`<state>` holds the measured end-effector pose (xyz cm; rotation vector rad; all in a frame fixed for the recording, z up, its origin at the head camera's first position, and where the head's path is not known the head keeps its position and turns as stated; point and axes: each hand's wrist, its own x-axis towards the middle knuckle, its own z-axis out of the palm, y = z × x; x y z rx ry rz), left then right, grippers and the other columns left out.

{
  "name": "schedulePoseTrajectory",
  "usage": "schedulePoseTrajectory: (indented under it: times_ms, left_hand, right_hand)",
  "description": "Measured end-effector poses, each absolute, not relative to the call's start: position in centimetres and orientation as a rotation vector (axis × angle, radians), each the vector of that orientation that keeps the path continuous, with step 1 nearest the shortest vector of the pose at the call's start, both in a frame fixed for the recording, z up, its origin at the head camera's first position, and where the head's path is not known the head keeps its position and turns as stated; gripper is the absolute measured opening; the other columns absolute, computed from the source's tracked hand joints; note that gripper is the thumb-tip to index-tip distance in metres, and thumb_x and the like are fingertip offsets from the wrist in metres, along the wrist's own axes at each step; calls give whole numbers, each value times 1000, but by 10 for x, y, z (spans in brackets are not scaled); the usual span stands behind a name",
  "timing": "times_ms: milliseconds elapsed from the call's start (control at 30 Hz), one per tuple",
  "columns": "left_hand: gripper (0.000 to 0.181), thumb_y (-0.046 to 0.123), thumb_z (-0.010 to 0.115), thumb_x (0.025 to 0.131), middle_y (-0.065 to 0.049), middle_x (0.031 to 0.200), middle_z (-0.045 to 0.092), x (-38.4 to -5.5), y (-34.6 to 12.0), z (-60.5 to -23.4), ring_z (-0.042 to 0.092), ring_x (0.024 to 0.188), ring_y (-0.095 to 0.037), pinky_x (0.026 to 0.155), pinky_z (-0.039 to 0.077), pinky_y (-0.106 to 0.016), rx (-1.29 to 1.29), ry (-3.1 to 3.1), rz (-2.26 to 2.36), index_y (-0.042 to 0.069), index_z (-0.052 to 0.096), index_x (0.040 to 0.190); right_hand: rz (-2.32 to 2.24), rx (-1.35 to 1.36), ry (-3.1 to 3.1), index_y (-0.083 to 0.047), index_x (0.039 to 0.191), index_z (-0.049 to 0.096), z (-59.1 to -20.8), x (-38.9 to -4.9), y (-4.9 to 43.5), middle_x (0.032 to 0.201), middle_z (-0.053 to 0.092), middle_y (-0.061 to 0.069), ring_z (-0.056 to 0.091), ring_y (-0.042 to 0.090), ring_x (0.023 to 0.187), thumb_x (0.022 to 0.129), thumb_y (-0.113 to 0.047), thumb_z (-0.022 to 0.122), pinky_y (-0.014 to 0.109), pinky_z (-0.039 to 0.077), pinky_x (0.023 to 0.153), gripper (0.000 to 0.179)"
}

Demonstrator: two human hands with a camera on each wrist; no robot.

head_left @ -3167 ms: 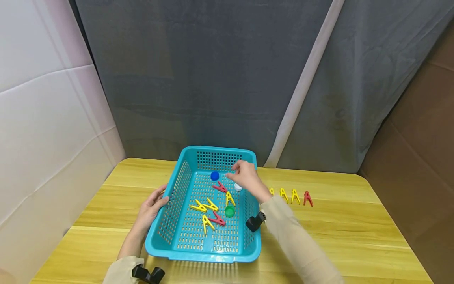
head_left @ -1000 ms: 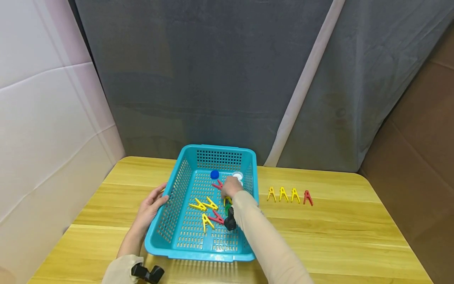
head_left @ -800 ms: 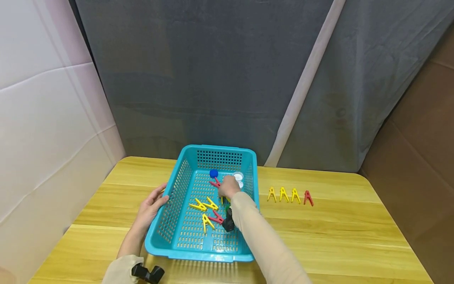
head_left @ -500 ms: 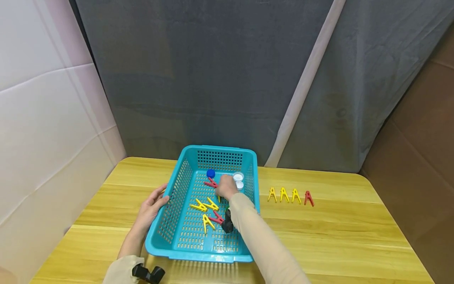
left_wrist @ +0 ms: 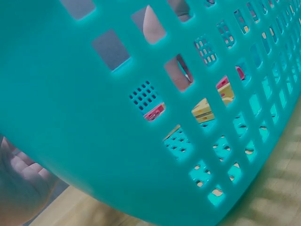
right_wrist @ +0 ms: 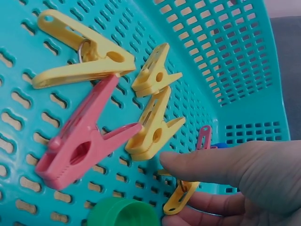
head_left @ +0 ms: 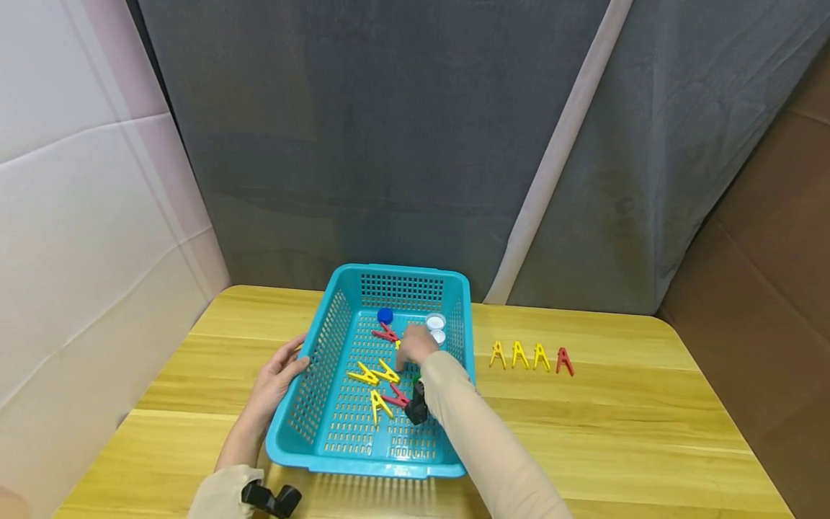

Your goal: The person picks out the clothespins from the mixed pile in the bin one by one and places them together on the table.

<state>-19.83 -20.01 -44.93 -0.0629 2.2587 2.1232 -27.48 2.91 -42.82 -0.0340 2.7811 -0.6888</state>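
My left hand (head_left: 275, 378) holds the left side of a turquoise plastic basket (head_left: 366, 467), its thumb at the rim. In the left wrist view, the perforated wall fills most of the frame. My right hand (head_left: 415, 344) reaches into the basket and pinches a yellow clothespin (right_wrist: 182, 197) between thumb and fingers. A red clothespin (head_left: 385, 332) and a blue bottle cap (head_left: 385, 316) lie just beyond it. Nearer me are several yellow clothespins (head_left: 376, 406), another red clothespin (right_wrist: 80, 141) and a green cap (right_wrist: 123, 214), which the right arm partly hides in the head view.
Two white caps (head_left: 436, 322) sit in the basket's back right. Outside it, three yellow clothespins (head_left: 519, 355) and a red clothespin (head_left: 564, 362) stand in a row on the wooden table (head_left: 648, 425). A grey curtain (head_left: 311, 144) hangs behind the table.
My right hand has moved from the basket's back right down and left to the yellow clothespin. The nearby red clothespin and blue cap have shifted left. My left hand stays put.
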Motion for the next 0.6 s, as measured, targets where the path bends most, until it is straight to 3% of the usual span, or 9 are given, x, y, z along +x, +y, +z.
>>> schedulePoseTrajectory:
  times_ms: [400,600]
  left_hand:
    - [51,15,46,99,-25,138,38,-198,-200,-449,55,94,4,79,50,-19,-57,2261,2126,3,29,145]
    - [50,14,45,99,-25,139,37,-198,-200,-449,54,94,4,79,49,-19,-66,2269,2116,3,29,145]
  right_hand:
    - [-702,5,2791,0,83,65,-432,-280,30,75,58,8,45,18,61,64,-4,81,29,44,52,26]
    - [-808,-8,2804,-2,72,62,-428,-280,31,64,48,4,36,17,55,65,-4,80,29,36,46,20]
